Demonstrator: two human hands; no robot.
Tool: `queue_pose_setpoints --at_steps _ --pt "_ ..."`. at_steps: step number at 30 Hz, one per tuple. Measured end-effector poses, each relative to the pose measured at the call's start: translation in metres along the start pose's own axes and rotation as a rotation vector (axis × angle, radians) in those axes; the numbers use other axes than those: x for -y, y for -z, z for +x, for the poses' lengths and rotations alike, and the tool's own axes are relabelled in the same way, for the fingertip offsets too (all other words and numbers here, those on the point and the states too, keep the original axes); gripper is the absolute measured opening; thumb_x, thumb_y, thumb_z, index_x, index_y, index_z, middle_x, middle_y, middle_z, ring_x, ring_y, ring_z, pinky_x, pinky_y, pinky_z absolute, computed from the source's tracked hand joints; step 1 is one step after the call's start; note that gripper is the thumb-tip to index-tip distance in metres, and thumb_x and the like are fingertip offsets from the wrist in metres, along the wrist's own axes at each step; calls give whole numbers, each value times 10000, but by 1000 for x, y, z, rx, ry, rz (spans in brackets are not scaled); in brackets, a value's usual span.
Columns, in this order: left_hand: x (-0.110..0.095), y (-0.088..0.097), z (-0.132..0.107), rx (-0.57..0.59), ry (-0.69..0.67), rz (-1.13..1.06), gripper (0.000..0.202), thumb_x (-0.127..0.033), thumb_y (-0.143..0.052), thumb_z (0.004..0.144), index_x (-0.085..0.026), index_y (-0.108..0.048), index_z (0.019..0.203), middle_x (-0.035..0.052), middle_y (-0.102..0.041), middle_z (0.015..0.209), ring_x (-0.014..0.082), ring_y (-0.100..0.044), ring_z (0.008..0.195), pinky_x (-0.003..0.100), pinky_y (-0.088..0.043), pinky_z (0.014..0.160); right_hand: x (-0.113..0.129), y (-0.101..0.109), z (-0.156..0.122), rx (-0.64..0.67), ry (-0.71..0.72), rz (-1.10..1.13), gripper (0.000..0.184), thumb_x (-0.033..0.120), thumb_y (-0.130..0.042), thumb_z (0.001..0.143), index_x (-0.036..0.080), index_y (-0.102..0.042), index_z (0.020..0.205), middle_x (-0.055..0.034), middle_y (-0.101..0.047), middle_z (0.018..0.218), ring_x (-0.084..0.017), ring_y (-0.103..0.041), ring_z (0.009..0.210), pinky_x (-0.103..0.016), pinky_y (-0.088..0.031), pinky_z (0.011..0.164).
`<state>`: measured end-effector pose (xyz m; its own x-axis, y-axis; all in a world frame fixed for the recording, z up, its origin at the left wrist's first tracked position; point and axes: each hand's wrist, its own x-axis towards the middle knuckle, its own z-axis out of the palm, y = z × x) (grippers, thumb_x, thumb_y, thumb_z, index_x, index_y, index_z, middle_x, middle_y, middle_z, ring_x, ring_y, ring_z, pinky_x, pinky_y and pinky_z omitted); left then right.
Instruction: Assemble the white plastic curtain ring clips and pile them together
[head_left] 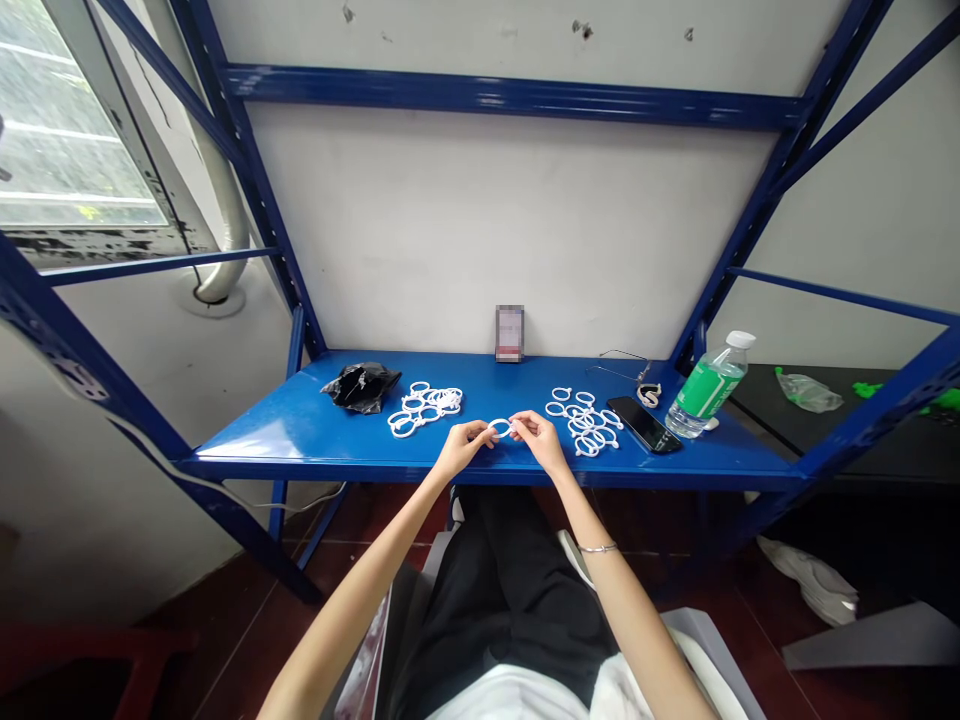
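Both hands meet over the front middle of the blue shelf and pinch one white plastic ring between them. My left hand grips the ring's left side, my right hand its right side. A pile of several white rings lies to the left of the hands. Another group of several white rings lies just right of my right hand.
A crumpled black bag lies at the shelf's left. A black phone, a clear bottle with a green label, a pair of glasses and a small card against the wall sit to the right and back. Blue rack posts frame both sides.
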<state>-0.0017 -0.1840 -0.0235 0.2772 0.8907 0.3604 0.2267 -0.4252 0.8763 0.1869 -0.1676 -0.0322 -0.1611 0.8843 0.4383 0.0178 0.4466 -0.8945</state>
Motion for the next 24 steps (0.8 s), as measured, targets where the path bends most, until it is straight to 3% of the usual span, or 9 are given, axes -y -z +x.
queue_pose_setpoints --at_steps 4,10,14,18,21,24 --pt "4 2 1 9 49 -113 429 -550 -548 825 -135 -658 833 76 -713 745 195 -669 660 305 -543 697 4 0 -1 41 -16 -18 303 492 -598 827 207 -653 917 -41 -686 774 -211 -670 741 -334 -561 709" --pt "5 5 2 12 71 -165 442 -555 -560 821 -126 -665 814 81 -711 728 177 -662 638 291 -538 686 4 2 -2 98 26 -29 313 425 -698 759 206 -662 980 -61 -697 941 -220 -671 872 -370 -547 836" --pt "5 5 2 30 75 -177 440 -550 -553 828 -124 -660 820 79 -704 739 169 -654 649 284 -529 691 4 0 -3 80 14 -6 280 411 -692 776 201 -670 961 -61 -706 884 -228 -684 819 -393 -551 831" --pt "1 4 1 39 67 -182 443 -523 -617 793 -118 -621 973 62 -694 745 168 -653 673 294 -530 717 6 -1 -4 69 34 -51 270 444 -674 793 200 -677 907 -58 -705 837 -236 -681 794 -381 -561 778" --pt "-5 4 -1 57 69 -109 557 -505 -678 742 -130 -562 1137 54 -692 782 178 -656 696 287 -533 673 6 -1 -4 76 51 -99 280 469 -670 792 206 -687 886 -53 -705 830 -243 -677 806 -377 -554 773" --pt "-9 4 -4 56 46 -15 579 -503 -688 729 -139 -563 1161 53 -683 796 177 -644 687 266 -523 615 6 0 -4 79 63 -120 266 466 -669 794 211 -693 868 -51 -704 838 -245 -674 817 -377 -547 776"
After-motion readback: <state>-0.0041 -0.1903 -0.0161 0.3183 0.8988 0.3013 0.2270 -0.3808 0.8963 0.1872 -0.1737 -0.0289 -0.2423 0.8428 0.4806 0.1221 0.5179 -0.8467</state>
